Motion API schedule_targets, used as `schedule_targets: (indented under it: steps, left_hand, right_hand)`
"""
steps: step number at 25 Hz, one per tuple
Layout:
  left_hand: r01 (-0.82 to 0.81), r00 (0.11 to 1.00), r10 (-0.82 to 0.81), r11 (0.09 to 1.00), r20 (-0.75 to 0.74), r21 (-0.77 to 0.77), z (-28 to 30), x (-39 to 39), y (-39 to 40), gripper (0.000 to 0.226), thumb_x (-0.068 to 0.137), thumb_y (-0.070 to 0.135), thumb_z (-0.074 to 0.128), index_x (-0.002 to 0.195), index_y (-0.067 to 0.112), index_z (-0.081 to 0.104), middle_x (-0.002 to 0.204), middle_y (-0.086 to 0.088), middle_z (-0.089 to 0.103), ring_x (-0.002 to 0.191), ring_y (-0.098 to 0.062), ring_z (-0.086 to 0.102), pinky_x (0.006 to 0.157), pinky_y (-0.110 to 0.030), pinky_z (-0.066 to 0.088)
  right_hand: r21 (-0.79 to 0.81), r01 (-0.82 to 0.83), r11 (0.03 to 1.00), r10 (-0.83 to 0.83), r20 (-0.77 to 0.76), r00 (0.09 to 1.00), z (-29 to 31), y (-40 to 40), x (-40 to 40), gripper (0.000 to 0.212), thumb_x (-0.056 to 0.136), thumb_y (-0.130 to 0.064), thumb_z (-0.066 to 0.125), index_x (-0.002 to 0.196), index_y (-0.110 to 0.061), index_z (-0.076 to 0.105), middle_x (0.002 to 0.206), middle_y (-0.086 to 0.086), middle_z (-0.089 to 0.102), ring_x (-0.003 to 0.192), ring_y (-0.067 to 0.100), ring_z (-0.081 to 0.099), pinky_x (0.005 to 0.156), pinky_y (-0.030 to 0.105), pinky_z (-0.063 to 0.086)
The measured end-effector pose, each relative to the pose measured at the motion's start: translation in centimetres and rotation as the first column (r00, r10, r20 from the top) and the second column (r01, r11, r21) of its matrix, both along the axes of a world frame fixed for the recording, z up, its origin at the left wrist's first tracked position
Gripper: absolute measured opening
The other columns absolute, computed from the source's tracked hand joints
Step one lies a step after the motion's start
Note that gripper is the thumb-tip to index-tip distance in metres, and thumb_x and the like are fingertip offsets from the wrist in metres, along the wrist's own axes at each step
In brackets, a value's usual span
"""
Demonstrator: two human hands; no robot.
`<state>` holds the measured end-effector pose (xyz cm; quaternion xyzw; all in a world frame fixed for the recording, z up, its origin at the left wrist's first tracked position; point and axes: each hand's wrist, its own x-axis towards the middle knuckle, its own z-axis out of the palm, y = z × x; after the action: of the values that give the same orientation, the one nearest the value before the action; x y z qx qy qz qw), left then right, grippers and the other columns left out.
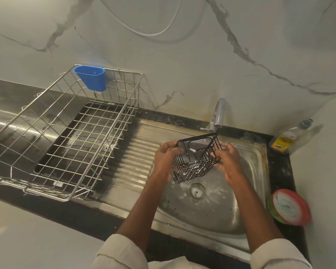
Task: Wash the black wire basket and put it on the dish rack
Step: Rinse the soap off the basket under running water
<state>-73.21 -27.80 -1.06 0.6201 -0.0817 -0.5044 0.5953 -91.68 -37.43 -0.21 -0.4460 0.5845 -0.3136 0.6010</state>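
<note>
Black wire basket, tilted, was held over the sink below the tap; suds on its wires. Left hand gripped its rim; right hand gripped the opposite side. Dish rack held only a blue cup. Tub contents blurred.

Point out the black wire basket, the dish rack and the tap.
black wire basket [197,164], head view, on its wire side.
dish rack [70,200], head view, on its front corner rim.
tap [218,114], head view, on the spout.
</note>
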Motion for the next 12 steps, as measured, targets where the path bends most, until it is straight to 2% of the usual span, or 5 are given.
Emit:
schedule_targets:
  steps: [3, 6, 9, 12]
  left_hand:
    - [0.018, 1.0, -0.018, 0.999, 0.017, -0.03, 0.1, -0.5, 0.2, 0.03, 0.064, 0.014, 0.08, 0.086, 0.033, 0.074, 0.096, 0.003, 0.077, 0.102, -0.024, 0.065, 0.088, -0.049, 0.05]
    - [0.037, 0.999, -0.036, 0.996, 0.017, -0.075, -0.4, -0.7, 0.5, 0.029, 0.064, 0.01, 0.078, 0.08, 0.033, 0.073, 0.092, 0.001, 0.076, 0.101, -0.028, 0.063, 0.092, -0.055, 0.051]
    - [0.062, 0.998, -0.06, 0.994, 0.023, -0.092, -0.5, -0.9, 0.9, 0.027, 0.065, 0.007, 0.075, 0.077, 0.031, 0.073, 0.091, -0.003, 0.074, 0.098, -0.028, 0.065, 0.1, -0.068, 0.052]
    - [0.104, 0.995, -0.103, 0.987, 0.013, -0.12, -0.7, -1.1, 0.9, 0.027, 0.066, 0.003, 0.072, 0.075, 0.028, 0.071, 0.092, -0.004, 0.073, 0.096, -0.027, 0.065, 0.098, -0.068, 0.054]
  right_hand:
    - [-0.011, -0.01, 1.0, 0.011, 0.029, 1.0, -0.2, 0.1, -0.8, 0.044, 0.072, -0.01, 0.067, 0.113, -0.027, 0.065, 0.117, 0.011, 0.069, 0.11, 0.032, 0.067, 0.094, 0.056, 0.054]
    - [-0.036, -0.057, 0.998, 0.058, 0.041, 0.997, 0.2, 0.7, -1.7, 0.041, 0.077, -0.005, 0.065, 0.113, -0.024, 0.066, 0.115, 0.012, 0.07, 0.106, 0.029, 0.065, 0.093, 0.054, 0.053]
    - [-0.057, -0.09, 0.994, 0.093, 0.047, 0.995, 0.5, 1.0, -2.7, 0.041, 0.08, 0.001, 0.066, 0.115, -0.021, 0.066, 0.114, 0.008, 0.071, 0.108, 0.028, 0.066, 0.093, 0.053, 0.053]
    - [-0.063, -0.103, 0.993, 0.107, 0.064, 0.992, 0.6, 1.3, -3.5, 0.043, 0.078, 0.006, 0.066, 0.111, -0.021, 0.068, 0.109, 0.004, 0.072, 0.109, 0.027, 0.067, 0.093, 0.053, 0.051]
